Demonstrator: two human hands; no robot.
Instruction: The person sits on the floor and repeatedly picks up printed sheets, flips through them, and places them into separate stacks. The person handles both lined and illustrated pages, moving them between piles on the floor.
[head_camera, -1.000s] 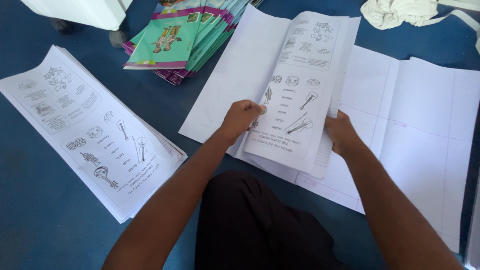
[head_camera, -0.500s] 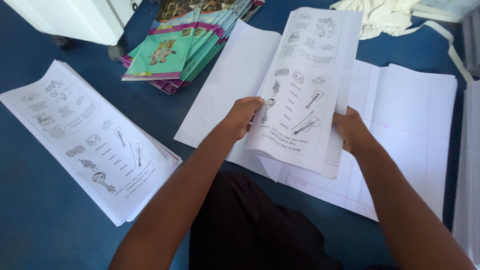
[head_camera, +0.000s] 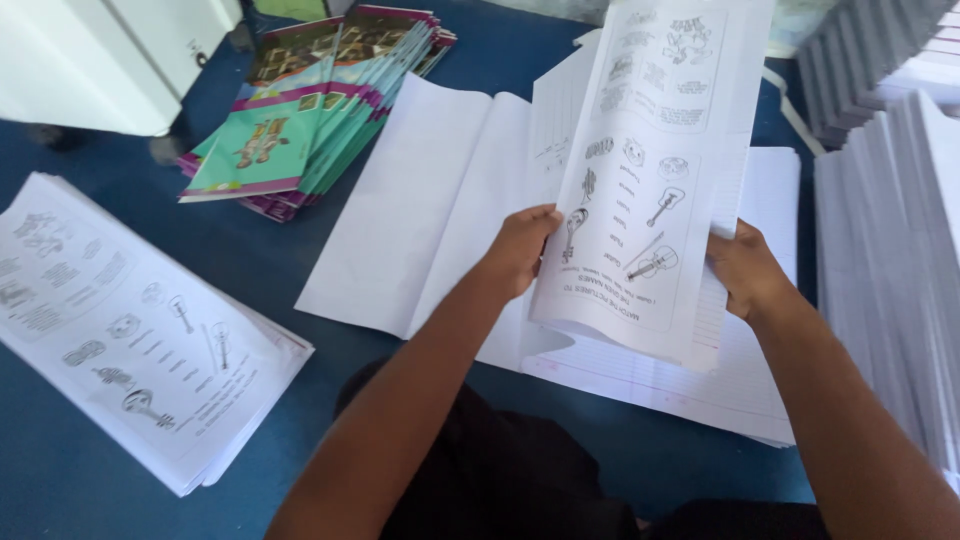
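I hold a folded bundle of white printed sheets (head_camera: 650, 170) with line drawings of instruments, raised and tilted above the floor. My left hand (head_camera: 520, 250) grips its left edge, thumb on the front. My right hand (head_camera: 748, 272) grips its right edge. Under the bundle, large blank white sheets (head_camera: 420, 200) lie spread open on the blue floor (head_camera: 300, 260).
A stack of printed sheets (head_camera: 130, 320) lies at the left. A fanned pile of green and purple booklets (head_camera: 310, 110) sits at the upper left, beside a white cabinet (head_camera: 120, 50). Tall stacks of white paper (head_camera: 890, 200) stand along the right edge.
Both hands have lifted the printed bundle higher and stood it more upright. The view has shifted, bringing the paper stacks on the right into sight.
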